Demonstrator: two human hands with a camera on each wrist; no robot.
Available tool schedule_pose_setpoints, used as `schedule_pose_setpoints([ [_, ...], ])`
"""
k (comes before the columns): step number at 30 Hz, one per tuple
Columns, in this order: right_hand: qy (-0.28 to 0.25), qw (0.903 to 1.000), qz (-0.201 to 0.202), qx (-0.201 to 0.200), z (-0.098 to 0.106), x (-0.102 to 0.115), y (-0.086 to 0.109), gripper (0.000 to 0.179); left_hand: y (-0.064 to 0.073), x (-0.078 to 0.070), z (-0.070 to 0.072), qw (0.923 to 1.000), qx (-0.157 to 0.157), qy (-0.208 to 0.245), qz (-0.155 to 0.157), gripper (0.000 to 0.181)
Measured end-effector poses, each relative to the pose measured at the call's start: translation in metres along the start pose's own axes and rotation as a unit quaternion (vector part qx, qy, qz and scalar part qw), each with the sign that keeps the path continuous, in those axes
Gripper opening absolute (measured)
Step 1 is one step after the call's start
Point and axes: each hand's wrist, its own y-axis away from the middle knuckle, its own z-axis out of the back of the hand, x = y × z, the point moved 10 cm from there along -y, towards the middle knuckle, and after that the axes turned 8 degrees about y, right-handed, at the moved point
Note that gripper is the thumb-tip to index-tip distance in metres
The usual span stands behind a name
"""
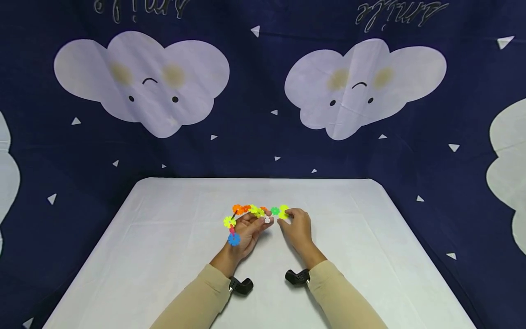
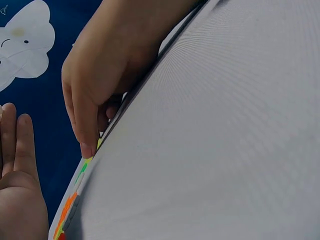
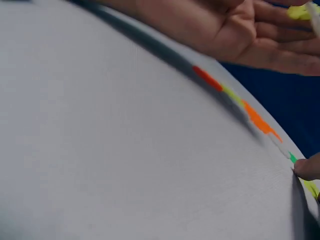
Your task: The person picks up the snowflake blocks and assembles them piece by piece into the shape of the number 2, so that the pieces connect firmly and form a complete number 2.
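My left hand (image 1: 248, 230) pinches a white snowflake disc (image 1: 267, 220) between thumb and fingers, with a yellow one (image 3: 300, 12) against it. Around that hand runs a string of joined, notched plastic discs: a blue disc (image 1: 234, 239) near the wrist, a yellow disc (image 1: 229, 222) above it, then an orange disc (image 1: 237, 209). On the table beyond lies a row with a red piece (image 3: 207, 78), an orange piece (image 3: 257, 119) and a green disc (image 1: 275, 210). My right hand (image 1: 299, 227) pinches the yellow disc (image 1: 283, 209) at its right end. Which pieces join behind the left fingers is hidden.
A white-covered table (image 1: 349, 228) lies under both hands. Behind it hangs a dark blue cloth (image 1: 255, 91) printed with clouds and triangles. Each wrist wears a black camera mount, one on the left (image 1: 241, 286) and one on the right (image 1: 297, 277).
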Motion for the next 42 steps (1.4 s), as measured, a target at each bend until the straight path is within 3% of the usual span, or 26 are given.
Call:
schedule_pose_setpoints([
  [5, 0.012, 0.9997, 0.018, -0.007, -0.002, 0.005, -0.005, 0.025, 0.0, 0.001, 0.001, 1.0, -0.008, 0.004, 0.002, 0.034],
  [9, 0.029, 0.9984, 0.043, -0.022, -0.001, 0.01, -0.005, 0.023, 0.0, -0.002, 0.0, 0.9999, 0.003, 0.015, -0.006, 0.034],
  [16, 0.091, 0.9857, 0.134, -0.047, -0.001, 0.028, 0.003, 0.022, -0.001, -0.004, 0.002, 0.9998, -0.004, 0.016, -0.012, 0.035],
  [23, -0.01, 0.9943, 0.103, -0.024, 0.006, 0.024, 0.009, 0.022, 0.0, -0.003, 0.003, 0.9999, -0.007, 0.012, -0.01, 0.037],
  [30, -0.09, 0.989, 0.11, -0.043, 0.021, 0.025, 0.019, 0.028, 0.0, -0.002, 0.002, 0.9999, 0.003, 0.011, -0.009, 0.036],
  [35, -0.153, 0.9743, 0.146, -0.077, 0.037, 0.035, 0.028, 0.029, -0.001, -0.001, 0.004, 0.9999, 0.005, 0.006, -0.012, 0.035],
  [42, -0.289, 0.9283, 0.212, -0.099, 0.052, 0.05, 0.045, 0.035, -0.001, -0.001, 0.006, 0.9998, -0.016, 0.007, -0.014, 0.032],
])
